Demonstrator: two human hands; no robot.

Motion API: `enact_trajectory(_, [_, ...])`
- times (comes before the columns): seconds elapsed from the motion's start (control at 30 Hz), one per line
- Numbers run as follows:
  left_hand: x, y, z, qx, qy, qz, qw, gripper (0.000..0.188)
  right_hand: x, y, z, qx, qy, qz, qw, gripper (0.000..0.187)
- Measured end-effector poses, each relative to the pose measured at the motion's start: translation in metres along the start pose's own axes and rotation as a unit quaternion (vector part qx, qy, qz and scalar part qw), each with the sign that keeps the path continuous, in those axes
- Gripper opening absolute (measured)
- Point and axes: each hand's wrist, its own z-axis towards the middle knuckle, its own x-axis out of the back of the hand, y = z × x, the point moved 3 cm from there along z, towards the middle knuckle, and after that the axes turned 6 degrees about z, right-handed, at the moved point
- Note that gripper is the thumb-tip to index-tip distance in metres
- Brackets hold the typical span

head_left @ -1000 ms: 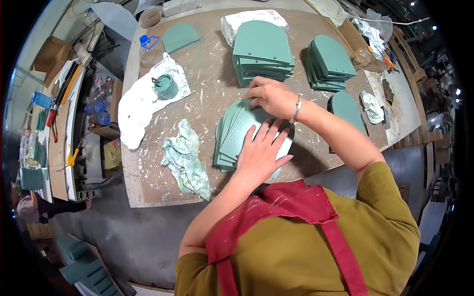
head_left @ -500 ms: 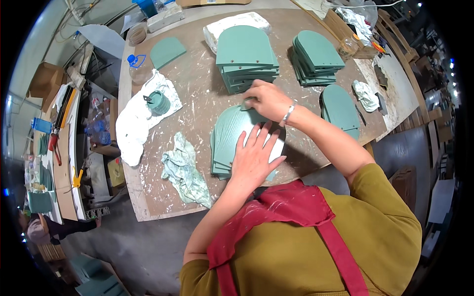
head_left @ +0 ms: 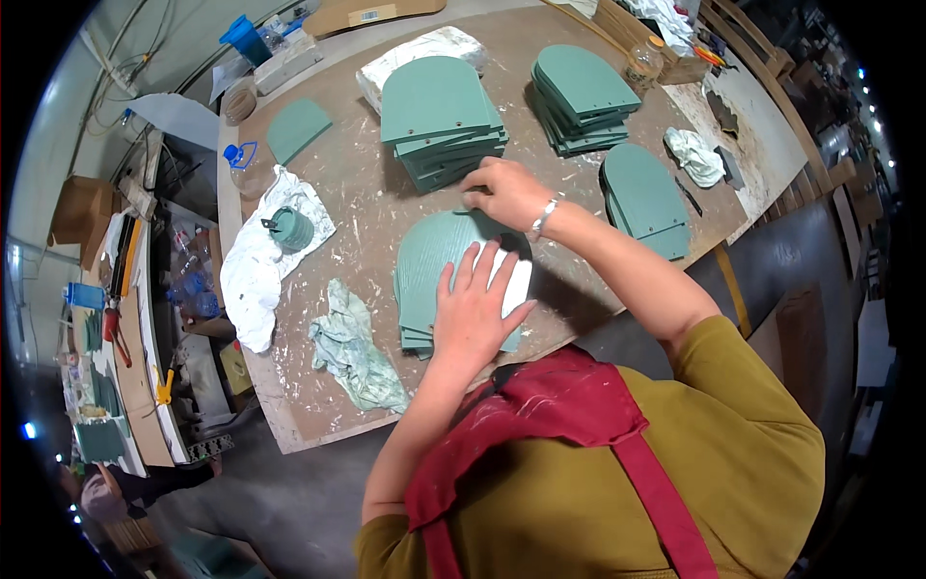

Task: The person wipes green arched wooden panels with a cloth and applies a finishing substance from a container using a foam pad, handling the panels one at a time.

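Flat on a low stack of green arched panels (head_left: 424,256) lies my left hand (head_left: 473,304), its fingers spread. A bright white patch shows on the top panel beside those fingers; I cannot tell whether it is glare. At the rounded far edge of the same stack is my right hand (head_left: 508,196), fingers pinched together. Whatever they hold, if anything, is hidden under the fingertips. Just beyond it rises a taller stack of green panels (head_left: 436,101), with small holes along the straight edge.
Other green panels form a back-right stack (head_left: 584,82) and a right-hand pile (head_left: 644,198). A single panel (head_left: 299,130) lies far left. A green paint pot (head_left: 292,230) sits on a white cloth (head_left: 253,289). Nearer lies a stained rag (head_left: 355,347); a jar (head_left: 644,63) stands far right.
The whole view has shifted, so the table's things sit further left. My right hand has moved slightly rightward along the panel's curved edge. My left hand stays pressed on the stack.
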Motion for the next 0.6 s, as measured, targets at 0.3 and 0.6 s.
enact_trajectory(0.3, [0.000,-0.020,0.005,0.011,0.058,-0.155,0.986,0.048,0.047,0.020,-0.086,-0.074,0.048,0.076,0.993,0.027])
enact_trajectory(0.6, [0.007,-0.038,0.031,-0.018,0.023,-0.014,0.999,0.041,0.009,0.019,-0.093,-0.002,0.151,0.046,0.987,0.020])
